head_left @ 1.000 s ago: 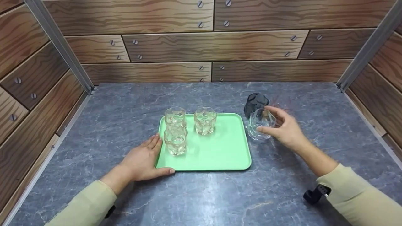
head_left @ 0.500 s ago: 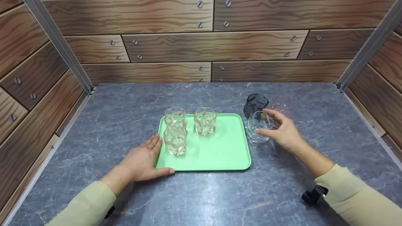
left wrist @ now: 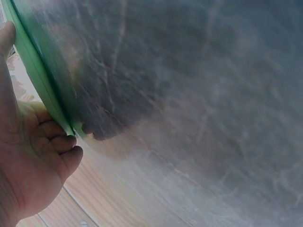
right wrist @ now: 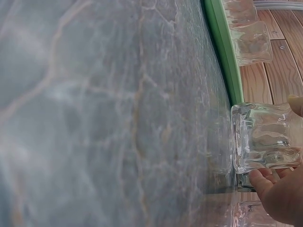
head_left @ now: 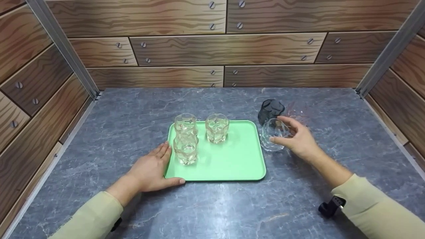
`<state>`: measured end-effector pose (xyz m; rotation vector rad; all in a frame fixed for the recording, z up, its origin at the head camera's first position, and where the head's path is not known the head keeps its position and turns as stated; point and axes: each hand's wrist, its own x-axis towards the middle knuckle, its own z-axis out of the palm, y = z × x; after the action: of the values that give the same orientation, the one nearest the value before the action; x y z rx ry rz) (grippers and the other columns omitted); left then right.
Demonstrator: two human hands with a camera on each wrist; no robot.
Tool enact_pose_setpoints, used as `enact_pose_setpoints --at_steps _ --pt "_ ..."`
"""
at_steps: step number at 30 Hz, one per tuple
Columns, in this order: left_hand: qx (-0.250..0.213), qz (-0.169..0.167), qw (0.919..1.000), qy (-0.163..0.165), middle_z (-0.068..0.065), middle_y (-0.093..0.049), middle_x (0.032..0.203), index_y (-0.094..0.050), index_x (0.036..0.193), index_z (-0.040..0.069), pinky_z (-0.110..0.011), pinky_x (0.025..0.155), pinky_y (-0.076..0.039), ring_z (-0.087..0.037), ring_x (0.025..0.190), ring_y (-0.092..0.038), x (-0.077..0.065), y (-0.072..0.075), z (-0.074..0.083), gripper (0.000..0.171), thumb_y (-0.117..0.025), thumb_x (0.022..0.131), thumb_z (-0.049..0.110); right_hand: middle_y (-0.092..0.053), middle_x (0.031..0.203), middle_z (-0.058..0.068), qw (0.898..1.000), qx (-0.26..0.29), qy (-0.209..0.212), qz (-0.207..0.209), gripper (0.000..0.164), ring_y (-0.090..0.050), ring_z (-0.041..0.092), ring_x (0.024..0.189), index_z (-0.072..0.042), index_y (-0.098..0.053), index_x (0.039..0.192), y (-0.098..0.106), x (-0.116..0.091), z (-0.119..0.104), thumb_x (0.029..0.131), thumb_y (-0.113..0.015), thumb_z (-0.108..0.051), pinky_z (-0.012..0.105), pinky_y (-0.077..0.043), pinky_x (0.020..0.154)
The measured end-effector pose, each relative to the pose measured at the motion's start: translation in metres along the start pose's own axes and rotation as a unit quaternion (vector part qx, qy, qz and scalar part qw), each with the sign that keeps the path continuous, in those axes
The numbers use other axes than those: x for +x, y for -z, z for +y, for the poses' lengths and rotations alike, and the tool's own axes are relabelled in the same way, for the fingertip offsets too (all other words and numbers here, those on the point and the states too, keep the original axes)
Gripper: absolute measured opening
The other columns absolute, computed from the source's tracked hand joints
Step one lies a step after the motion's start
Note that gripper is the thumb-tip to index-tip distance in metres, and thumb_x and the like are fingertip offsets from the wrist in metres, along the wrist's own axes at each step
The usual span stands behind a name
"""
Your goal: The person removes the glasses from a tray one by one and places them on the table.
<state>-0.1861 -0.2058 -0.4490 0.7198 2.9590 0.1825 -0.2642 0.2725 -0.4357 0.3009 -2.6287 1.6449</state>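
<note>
A clear drinking glass (head_left: pixel 275 132) stands upright on the table just past the right edge of the green tray (head_left: pixel 229 159). My right hand (head_left: pixel 300 139) grips its right side between thumb and fingers; in the right wrist view the base of this glass (right wrist: pixel 265 137) is down at the tabletop. My left hand (head_left: pixel 151 169) rests at the tray's near left corner, thumb along the front edge and fingers at the left edge. Three clear glasses are on the tray: one at the back left (head_left: pixel 185 121), another glass (head_left: pixel 186 151) in front of it, and a third glass (head_left: pixel 216 127) at back centre.
Behind the gripped glass stands a dark grey glass (head_left: pixel 269 109). A faint pinkish clear glass (head_left: pixel 297 111) is beside it, partly hidden by my right hand. Wood-patterned walls (head_left: pixel 219 49) enclose the grey marbled table (head_left: pixel 132 109) at the back and sides.
My right hand has shifted slightly toward me and to the left with the clear glass, then hardly moved in the last half second. The left hand and tray have stayed in place.
</note>
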Motion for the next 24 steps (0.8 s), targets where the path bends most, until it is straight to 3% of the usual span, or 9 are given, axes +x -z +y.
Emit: enact_pose_setpoints --at_steps 5,8,12,18,24 --pt "-0.001 -0.001 1.0 0.001 -0.036 -0.028 0.164 -0.03 0.16 -0.014 -0.057 0.122 -0.034 -0.05 0.153 -0.031 0.0 0.0003 0.0004 0.126 -0.049 0.09 0.089 -0.055 0.152 0.021 1.0 0.005 0.0 0.0 0.086 -0.053 0.035 0.138 -0.001 -0.046 0.158 -0.0002 0.0 0.0003 0.085 -0.091 -0.011 0.025 -0.046 0.11" --pt "-0.004 -0.001 1.0 0.002 -0.036 -0.028 0.164 -0.03 0.16 -0.014 -0.057 0.122 -0.034 -0.05 0.153 -0.031 0.0 0.0002 0.0004 0.126 -0.05 0.09 0.089 -0.055 0.152 0.021 1.0 0.009 0.001 -0.001 0.086 -0.053 0.034 0.138 -0.001 -0.046 0.158 0.0002 -0.0001 0.0001 0.085 -0.09 -0.011 0.022 -0.046 0.108" --pt "-0.005 0.002 1.0 0.003 -0.036 -0.029 0.164 -0.03 0.16 -0.014 -0.057 0.121 -0.036 -0.05 0.152 -0.032 -0.0003 -0.0004 0.0 0.126 -0.051 0.089 0.089 -0.054 0.153 0.022 1.0 0.009 -0.001 -0.004 0.087 -0.053 0.035 0.138 0.0 -0.044 0.159 0.0006 -0.0002 0.0003 0.086 -0.09 -0.011 0.025 -0.047 0.109" --pt "-0.011 -0.005 0.9999 0.006 -0.035 -0.028 0.165 -0.029 0.16 -0.014 -0.056 0.122 -0.034 -0.049 0.153 -0.03 -0.0009 -0.0009 -0.0001 0.126 -0.051 0.09 0.088 -0.051 0.156 0.024 1.0 0.01 0.002 -0.012 0.088 -0.048 0.037 0.144 0.001 -0.041 0.16 0.0003 0.0003 0.0033 0.088 -0.088 -0.01 0.041 -0.04 0.12" --pt "-0.008 -0.006 0.9999 0.005 -0.035 -0.028 0.165 -0.029 0.16 -0.013 -0.057 0.122 -0.034 -0.05 0.153 -0.031 -0.0001 0.0 0.0005 0.126 -0.049 0.089 0.089 -0.049 0.157 0.025 1.0 0.012 0.012 -0.02 0.088 -0.047 0.038 0.145 0.003 -0.039 0.161 0.0022 -0.0001 0.0027 0.089 -0.087 -0.009 0.032 -0.042 0.117"
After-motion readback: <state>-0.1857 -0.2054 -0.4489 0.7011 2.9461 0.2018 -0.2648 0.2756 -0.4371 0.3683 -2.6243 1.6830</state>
